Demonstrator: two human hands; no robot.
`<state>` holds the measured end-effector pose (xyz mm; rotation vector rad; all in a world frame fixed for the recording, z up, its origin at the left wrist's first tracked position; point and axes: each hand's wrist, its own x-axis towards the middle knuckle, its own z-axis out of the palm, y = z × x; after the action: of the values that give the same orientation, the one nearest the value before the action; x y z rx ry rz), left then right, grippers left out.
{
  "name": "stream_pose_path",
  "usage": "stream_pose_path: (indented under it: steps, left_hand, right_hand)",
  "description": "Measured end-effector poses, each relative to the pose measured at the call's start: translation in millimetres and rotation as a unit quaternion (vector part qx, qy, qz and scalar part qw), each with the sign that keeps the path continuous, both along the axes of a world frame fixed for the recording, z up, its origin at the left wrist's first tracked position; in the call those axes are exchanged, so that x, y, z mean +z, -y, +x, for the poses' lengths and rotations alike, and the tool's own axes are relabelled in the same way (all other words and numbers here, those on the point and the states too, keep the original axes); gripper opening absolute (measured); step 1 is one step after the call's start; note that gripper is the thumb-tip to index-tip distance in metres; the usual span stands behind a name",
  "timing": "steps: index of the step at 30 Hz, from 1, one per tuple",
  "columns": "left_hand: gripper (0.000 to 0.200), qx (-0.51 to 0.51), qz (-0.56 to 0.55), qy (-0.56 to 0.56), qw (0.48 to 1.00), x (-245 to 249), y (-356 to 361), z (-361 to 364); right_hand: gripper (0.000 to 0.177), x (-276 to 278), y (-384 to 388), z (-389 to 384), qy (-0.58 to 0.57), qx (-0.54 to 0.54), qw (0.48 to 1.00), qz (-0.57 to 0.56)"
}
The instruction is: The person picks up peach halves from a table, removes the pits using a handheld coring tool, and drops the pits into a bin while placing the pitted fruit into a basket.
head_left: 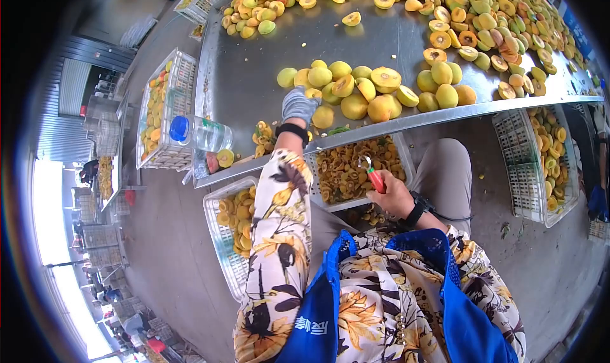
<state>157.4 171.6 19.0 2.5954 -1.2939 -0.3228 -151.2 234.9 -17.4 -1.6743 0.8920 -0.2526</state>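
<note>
My left hand [298,106], in a grey glove with a black band at the wrist, is at the near-left edge of a group of yellow peaches [354,106] on the metal table. Its fingers are curled around a peach half [312,93], partly hidden by the glove. My bare right hand [395,196] is closed around the red handle of a pitting tool [376,180]. The tool's curved metal tip points up and away from me, over a crate of dark, wrinkled peach scraps [361,166] below the table edge.
Halved peaches heap along the back and right of the metal table [254,64]. A blue-capped water bottle [202,133] lies at its left edge. Crates of fruit stand at the left [166,112], right [530,191] and by my left knee [219,236].
</note>
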Motion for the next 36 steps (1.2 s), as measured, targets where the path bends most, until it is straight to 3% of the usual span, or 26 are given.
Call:
stream_pose_path:
  steps: [1, 2, 3, 5, 7, 8, 9, 11, 13, 15, 17, 18, 19, 20, 21, 22, 23, 24, 26, 30, 34, 36]
  left_hand:
    - [0.047, -0.006, -0.054, -0.080, 0.995, 13.0, -14.3, -5.1]
    - [0.043, 0.073, -0.238, -0.342, 0.906, 20.6, -38.2, -23.1]
    - [0.037, 0.105, -0.227, -0.397, 0.883, 36.3, -56.6, -31.7]
    - [0.036, 0.143, -0.323, -0.509, 0.785, 47.7, -90.1, -60.5]
    - [0.037, 0.157, -0.385, -0.533, 0.737, 35.6, -116.9, -82.0]
    - [0.038, 0.168, -0.376, -0.563, 0.716, 23.7, -129.5, -88.5]
    - [0.039, 0.176, -0.399, -0.565, 0.700, 15.4, -137.0, -102.4]
    - [0.041, 0.207, -0.451, -0.553, 0.670, 1.5, -146.4, -130.3]
    - [0.045, 0.192, -0.413, -0.568, 0.685, -3.1, -157.2, -147.7]
    - [0.055, 0.228, -0.359, -0.623, 0.657, -3.0, -161.1, -146.6]
    - [0.062, 0.113, -0.244, -0.747, 0.608, 3.1, -181.5, -115.9]
    - [0.064, 0.189, -0.278, -0.692, 0.640, 17.7, -173.2, -134.7]
    - [0.064, 0.189, -0.279, -0.693, 0.638, 12.9, -175.4, -134.6]
    - [0.060, 0.210, -0.241, -0.664, 0.676, 4.0, -176.8, -131.3]
    - [0.057, 0.229, -0.204, -0.632, 0.712, -3.5, -176.9, -127.9]
    - [0.050, 0.241, -0.249, -0.673, 0.653, -10.1, -176.0, -125.5]
    - [0.050, 0.238, -0.250, -0.673, 0.654, -13.3, -171.9, -125.4]
    - [0.047, 0.279, -0.313, -0.653, 0.630, -17.2, -167.1, -126.7]
    - [0.038, 0.317, -0.383, -0.652, 0.572, -8.3, -167.2, -131.2]
    - [0.034, 0.269, -0.441, -0.632, 0.578, -31.9, -165.1, -130.8]
    - [0.043, 0.155, -0.486, -0.475, 0.717, -41.6, -164.5, -141.7]
    - [0.042, 0.145, -0.493, -0.467, 0.720, -39.3, -162.4, -146.3]
  right_hand:
    - [0.042, -1.7, -0.2, 0.4, 0.000, 0.003, 1.000, 0.004]
    - [0.043, -3.3, 0.7, 3.1, 0.023, -0.010, 1.000, -0.009]
    - [0.045, -4.9, 0.7, 7.2, 0.046, -0.022, 0.999, -0.021]
    - [0.049, -0.6, -1.6, 20.7, 0.086, -0.016, 0.995, -0.055]
    - [0.051, 8.3, -5.7, 38.7, 0.165, -0.047, 0.983, 0.068]
    - [0.053, 27.3, -5.5, 44.4, 0.140, -0.032, 0.974, 0.174]
    - [0.050, 22.5, -11.6, 55.2, 0.228, -0.034, 0.965, 0.127]
    - [0.048, 23.2, -20.1, 65.0, 0.297, -0.032, 0.929, 0.219]
    - [0.042, 19.4, -21.1, 66.2, 0.282, -0.035, 0.937, 0.201]
    - [0.037, 19.2, -16.3, 63.4, 0.254, -0.060, 0.942, 0.213]
    - [0.032, 35.8, -1.9, 50.2, 0.219, -0.015, 0.937, 0.271]
    - [0.034, 46.5, 4.6, 48.3, 0.150, 0.061, 0.956, 0.243]
    - [0.035, 51.5, 7.0, 47.4, 0.081, 0.135, 0.965, 0.212]
    - [0.036, 38.5, 1.8, 52.0, 0.112, 0.122, 0.981, 0.098]
    - [0.036, 32.1, -0.5, 53.3, 0.112, 0.123, 0.981, 0.096]
    - [0.038, 27.3, -2.3, 54.2, 0.152, 0.097, 0.982, -0.049]
    - [0.039, 26.7, -3.4, 54.3, 0.189, 0.067, 0.961, -0.192]
    - [0.041, 26.9, -2.4, 50.8, 0.167, 0.076, 0.955, -0.235]
    - [0.041, 25.7, -4.1, 41.9, 0.167, 0.093, 0.952, -0.238]
    - [0.038, 23.5, -23.1, 27.5, 0.114, 0.110, 0.965, -0.211]
    - [0.036, 15.4, -31.2, 23.4, 0.093, 0.103, 0.970, -0.200]
    - [0.035, 11.2, -34.7, 22.0, 0.090, 0.094, 0.970, -0.204]
